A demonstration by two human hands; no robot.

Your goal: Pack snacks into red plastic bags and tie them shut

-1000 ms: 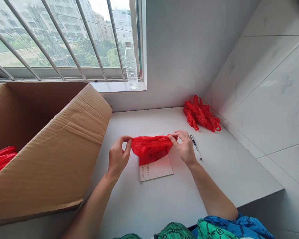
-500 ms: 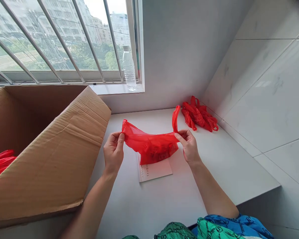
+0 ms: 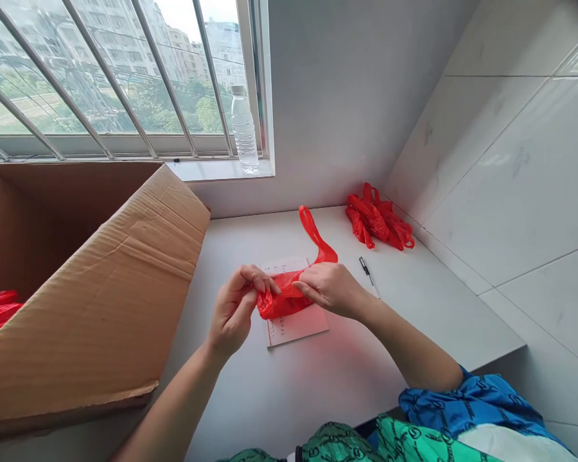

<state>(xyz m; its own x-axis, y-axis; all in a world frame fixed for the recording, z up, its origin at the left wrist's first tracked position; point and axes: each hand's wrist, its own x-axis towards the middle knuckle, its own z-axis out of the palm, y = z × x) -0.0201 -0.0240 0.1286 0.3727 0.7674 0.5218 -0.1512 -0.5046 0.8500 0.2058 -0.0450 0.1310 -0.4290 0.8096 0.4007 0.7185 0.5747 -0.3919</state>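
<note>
Closed left fingers [image 3: 253,277] and right fingers [image 3: 309,288] pinch a red plastic bag [image 3: 275,303] lying crosswise between them, its handle [image 3: 312,232] beyond the right fingers.

Head-worn camera view, facing forward and down.
It looks from above, at close range, onto the left hand [image 3: 234,314], right hand [image 3: 330,289] and white stone counter [image 3: 279,398].

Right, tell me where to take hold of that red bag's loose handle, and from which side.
Best pinch the free handle of the red plastic bag near its tip, coming from the far side, above it. It is a narrow, loose strip reaching away past the right hand, so its tip sits clear of both hands, while the bag's bunched body is held under the left hand.
</note>
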